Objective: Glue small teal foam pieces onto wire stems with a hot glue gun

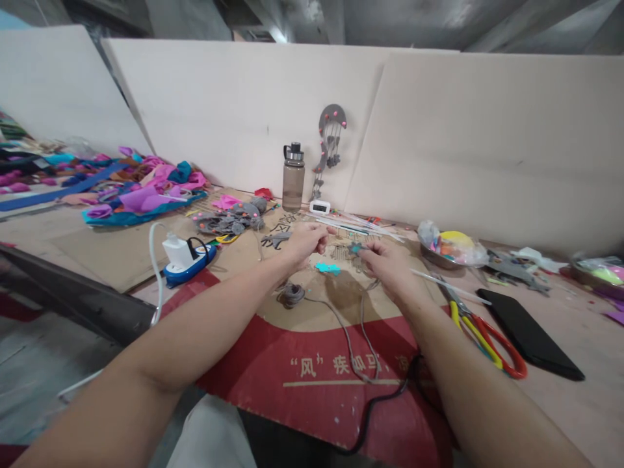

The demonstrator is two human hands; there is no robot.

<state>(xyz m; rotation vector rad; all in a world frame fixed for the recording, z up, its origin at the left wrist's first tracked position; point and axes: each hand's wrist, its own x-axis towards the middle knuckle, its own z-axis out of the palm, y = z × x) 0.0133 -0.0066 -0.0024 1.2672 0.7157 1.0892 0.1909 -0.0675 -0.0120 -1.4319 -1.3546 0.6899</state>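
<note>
My right hand (385,261) pinches a small grey felt piece (355,248) with some teal on it, held over the cardboard. To its left, my left hand (308,242) is closed with the fingers curled together; whatever they hold, if anything, is too small to make out. Below and between the hands lies a bright turquoise felt cutout (327,268). A small ball of grey cord (292,295) rests under my left wrist, and its strand (341,320) loops over the red print and back up toward my right hand.
A red-printed cardboard sheet (312,357) covers the work surface. Scissors (480,335) and a black phone (529,333) lie right. Behind stand a bottle (293,182) and a small digital clock (320,207). Left are a blue power strip (190,266), grey felt pieces (227,221) and colourful fabric scraps (151,192).
</note>
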